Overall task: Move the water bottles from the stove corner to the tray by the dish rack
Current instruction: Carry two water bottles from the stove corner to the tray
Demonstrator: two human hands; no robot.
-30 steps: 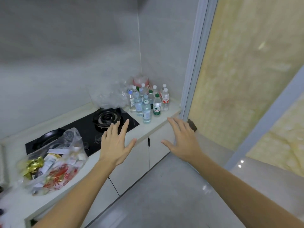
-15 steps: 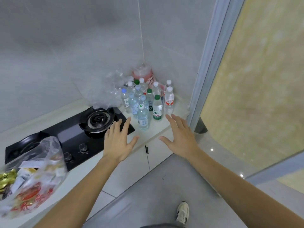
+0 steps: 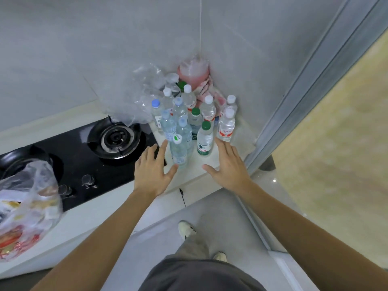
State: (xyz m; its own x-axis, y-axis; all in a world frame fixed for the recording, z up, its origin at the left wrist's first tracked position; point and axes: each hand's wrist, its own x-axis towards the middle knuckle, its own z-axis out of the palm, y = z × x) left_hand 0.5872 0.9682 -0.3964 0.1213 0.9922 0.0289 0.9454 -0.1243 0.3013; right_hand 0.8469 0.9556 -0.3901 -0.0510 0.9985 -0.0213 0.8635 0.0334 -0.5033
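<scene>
- Now both hands reach out with fingers straight and spread, holding nothing: the left hand (image 3: 154, 171) hovers over the right edge of the black glass gas stove (image 3: 69, 156), and the right hand (image 3: 227, 166) hovers over the front edge of the white countertop (image 3: 195, 171).
- Between the two hands stands the cluster of clear plastic water bottles (image 3: 189, 122), all upright, packed close together in the corner of the countertop just right of the stove.
- Nearest the left hand's fingertips is a clear bottle with a white-and-green cap (image 3: 178, 150); whether the fingers touch it I cannot tell.
- Just beside the right hand's fingertips stands a bottle with a green cap and green label (image 3: 204, 139), and to its right a white-capped bottle with a red label (image 3: 226, 127).
- Further back are more bottles with pale blue, white and green caps.
- Behind them, against the grey tiled wall (image 3: 105, 49), sits a pink-filled transparent bag (image 3: 193, 70), with crumpled clear plastic wrapping (image 3: 142, 95) to its left.
- On the stove the round right burner (image 3: 114, 139) lies near the left hand.
- At the far left a translucent plastic bag of packaged goods (image 3: 27, 211) rests on the countertop in front of the stove.
- Below, a grey trouser leg and a white shoe (image 3: 185, 228) stand on the pale floor.
</scene>
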